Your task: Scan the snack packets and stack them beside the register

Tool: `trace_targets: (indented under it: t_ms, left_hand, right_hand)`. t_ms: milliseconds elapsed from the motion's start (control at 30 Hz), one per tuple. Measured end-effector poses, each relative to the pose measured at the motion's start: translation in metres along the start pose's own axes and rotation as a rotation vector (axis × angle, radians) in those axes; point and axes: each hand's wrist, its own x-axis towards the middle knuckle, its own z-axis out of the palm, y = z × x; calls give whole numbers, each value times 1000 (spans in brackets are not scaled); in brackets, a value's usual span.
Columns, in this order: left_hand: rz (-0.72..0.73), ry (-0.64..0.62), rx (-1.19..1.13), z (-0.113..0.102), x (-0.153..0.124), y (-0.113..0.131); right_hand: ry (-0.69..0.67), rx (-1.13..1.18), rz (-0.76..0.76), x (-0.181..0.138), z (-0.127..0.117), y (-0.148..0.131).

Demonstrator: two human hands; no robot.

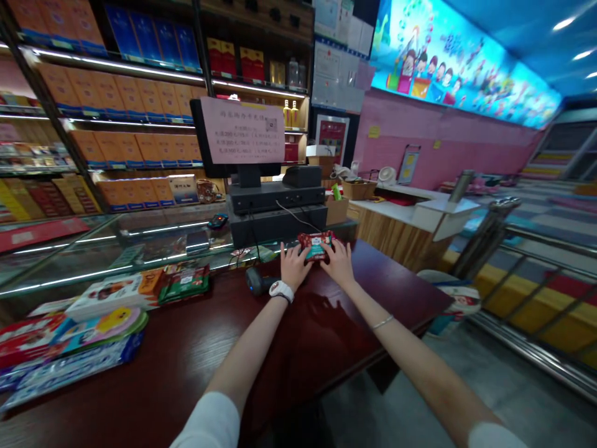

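Note:
A small dark-red snack packet (317, 244) with a teal label sits at the far side of the dark wooden counter (196, 361). My left hand (293, 267), with a white watch on the wrist, has its thumb and fingers on the packet's left end. At the right end my right hand (339, 264) grips it in the same way, thumb on the front. Just left of my left wrist lies a black handheld barcode scanner (257, 282). Part of the packet's edges is covered by my fingers.
Behind the packet stands a dark cash register (275, 211), its screen covered by a pink handwritten sign (245, 132). Several snack packages, including a green packet (185, 283), lie at left beside a glass display case. A metal railing (550, 348) runs along the right.

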Motion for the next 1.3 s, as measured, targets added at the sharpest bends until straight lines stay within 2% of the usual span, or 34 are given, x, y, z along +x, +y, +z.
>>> trace_targets:
  t_ms: [233,467,600,733,833,933,1067,1167,1300]
  left_hand:
    - [-22,-55,-22,37,22,27]
    - [-85,-176,-10,60,36,31]
    - [-155,-255,-1,70,37,28]
    - [-189,-279,17,76,41,28]
    - [-210,-268,35,78,46,31]
    - [-234,-231,48,78,48,34]
    - [-261,-169,72,81,35,35]
    - [-200,-146,75,83,20,35]
    - [-42,-202,65,85,7,38]
  right_hand:
    - [-62,14,68,6,13,44]
    - [-158,97,110,12,36,66]
    - [-212,116,155,12,45,68]
    - [-129,22,186,11,48,66]
    - [-61,-46,177,11,49,63]
    - [-49,-88,177,13,50,61]
    - [-55,-140,167,17,51,59]
    - [-59,-167,168,20,50,58]
    - [-75,-178,185,22,52,57]
